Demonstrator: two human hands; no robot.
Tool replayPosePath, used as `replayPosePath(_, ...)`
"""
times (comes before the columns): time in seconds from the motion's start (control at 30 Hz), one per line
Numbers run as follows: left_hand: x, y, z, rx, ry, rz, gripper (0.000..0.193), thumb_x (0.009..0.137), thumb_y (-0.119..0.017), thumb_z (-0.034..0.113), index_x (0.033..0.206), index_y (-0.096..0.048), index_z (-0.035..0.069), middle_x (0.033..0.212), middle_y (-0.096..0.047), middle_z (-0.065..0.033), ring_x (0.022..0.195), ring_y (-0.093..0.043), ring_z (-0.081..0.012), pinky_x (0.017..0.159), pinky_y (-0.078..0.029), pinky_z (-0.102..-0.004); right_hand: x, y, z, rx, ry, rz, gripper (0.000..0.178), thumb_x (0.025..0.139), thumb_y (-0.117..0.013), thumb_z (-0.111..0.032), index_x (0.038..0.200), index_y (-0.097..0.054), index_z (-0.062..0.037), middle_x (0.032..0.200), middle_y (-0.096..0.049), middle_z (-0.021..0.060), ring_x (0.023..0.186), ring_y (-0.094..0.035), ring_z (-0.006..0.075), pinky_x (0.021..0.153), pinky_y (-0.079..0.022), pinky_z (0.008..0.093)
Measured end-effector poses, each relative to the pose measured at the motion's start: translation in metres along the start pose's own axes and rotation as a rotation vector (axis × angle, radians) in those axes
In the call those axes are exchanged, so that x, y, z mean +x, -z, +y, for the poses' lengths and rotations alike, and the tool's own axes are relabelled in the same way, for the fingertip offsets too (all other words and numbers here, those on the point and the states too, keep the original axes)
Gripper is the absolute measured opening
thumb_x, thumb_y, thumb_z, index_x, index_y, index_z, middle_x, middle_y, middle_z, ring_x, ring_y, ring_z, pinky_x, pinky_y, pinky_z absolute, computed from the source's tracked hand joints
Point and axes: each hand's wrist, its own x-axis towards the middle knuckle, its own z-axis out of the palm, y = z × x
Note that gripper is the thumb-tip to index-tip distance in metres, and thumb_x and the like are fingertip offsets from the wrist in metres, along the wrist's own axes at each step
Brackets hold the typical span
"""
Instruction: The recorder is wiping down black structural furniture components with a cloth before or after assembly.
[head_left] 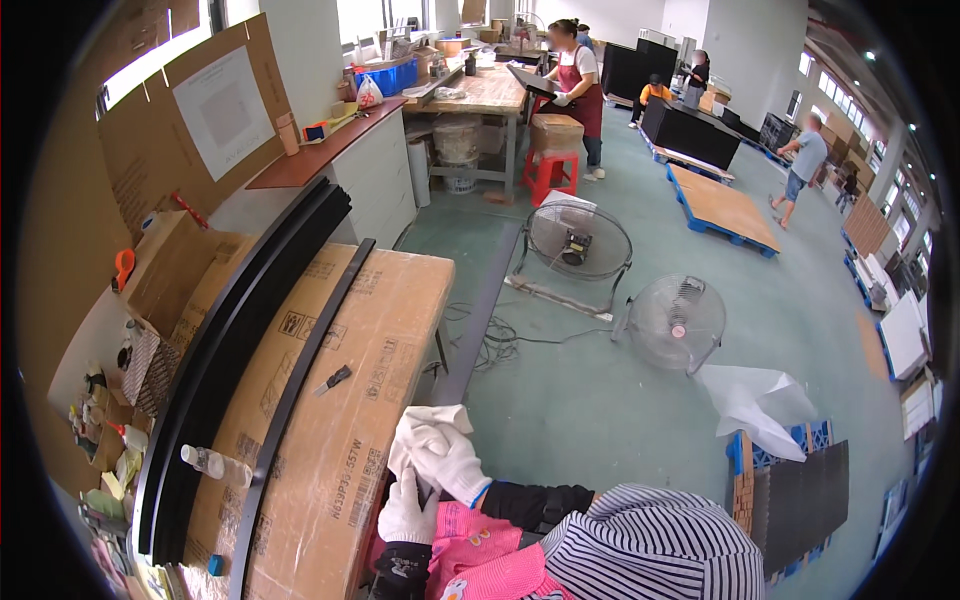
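My right hand (452,466), in a white glove, is closed on a white cloth (438,417). The cloth lies over a long dark grey strip (478,340) that slants away from me past the box's right edge. Lower down and to the left, my gloved left hand (405,515) is closed around the near part of this strip, mostly hidden by the fingers. Beside my hands, a large cardboard box (380,340) serves as a work surface. On it lie a single thin black strip (300,400), a small black-handled blade tool (335,380) and a clear bottle (217,466).
A stack of long black strips (225,360) runs along the box's left side. Two floor fans (580,245) with loose cables stand ahead. Plastic film (755,405) lies by a pallet with dark panels (800,500) at right. A person in a red apron (582,90) works at a far bench.
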Motion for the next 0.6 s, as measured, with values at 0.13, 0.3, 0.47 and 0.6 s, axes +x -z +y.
replayPosePath(0.13, -0.013, 0.031, 0.002, -0.018, -0.094, 0.007, 0.073, 0.084, -0.082, 0.037, 0.145, -0.051, 0.011, 0.099, -0.064, -0.0136, 0.079, -0.071, -0.0365, 0.062, -0.057, -0.0498, 0.1, 0.052, 0.007, 0.214, 0.111, 0.172, 0.027, 0.088, -0.083, -0.015, 0.111, -0.072, -0.0062, 0.1, -0.074, 0.0067, 0.092, -0.07, 0.0187, 0.086, -0.059, 0.036)
replayPosePath(0.3, -0.04, 0.075, 0.009, -0.077, -0.169, 0.039, 0.068, 0.081, -0.084, 0.03, 0.14, -0.059, 0.008, 0.093, -0.064, -0.0136, 0.079, -0.07, -0.0358, 0.065, -0.056, -0.0466, 0.278, 0.209, -0.05, 0.97, 0.242, -0.099, 0.048, 0.101, -0.056, -0.056, 0.125, -0.065, -0.0157, 0.123, -0.064, 0.0152, 0.118, -0.061, 0.0332, 0.106, -0.049, 0.0456)
replayPosePath(0.47, -0.067, 0.099, 0.009, -0.033, -0.112, 0.062, 0.07, 0.08, -0.085, 0.028, 0.141, -0.057, 0.009, 0.092, -0.063, -0.0126, 0.076, -0.069, -0.0353, 0.063, -0.055, -0.0457, 0.338, 0.242, -0.159, 0.244, 0.315, 0.573, 0.044, 0.096, -0.075, -0.02, 0.133, -0.059, -0.0026, 0.119, -0.071, 0.0148, 0.105, -0.071, 0.0317, 0.094, -0.057, 0.0454)
replayPosePath(0.6, -0.056, 0.097, 0.021, -0.041, -0.183, 0.06, 0.071, 0.078, -0.087, 0.028, 0.14, -0.059, 0.007, 0.094, -0.065, -0.0135, 0.077, -0.07, -0.0353, 0.063, -0.056, -0.0446, 0.36, 0.358, -0.151, 0.503, 0.412, 0.804, 0.034, 0.099, -0.072, -0.022, 0.128, -0.063, -0.0066, 0.117, -0.067, 0.0096, 0.104, -0.068, 0.0232, 0.092, -0.056, 0.0403)
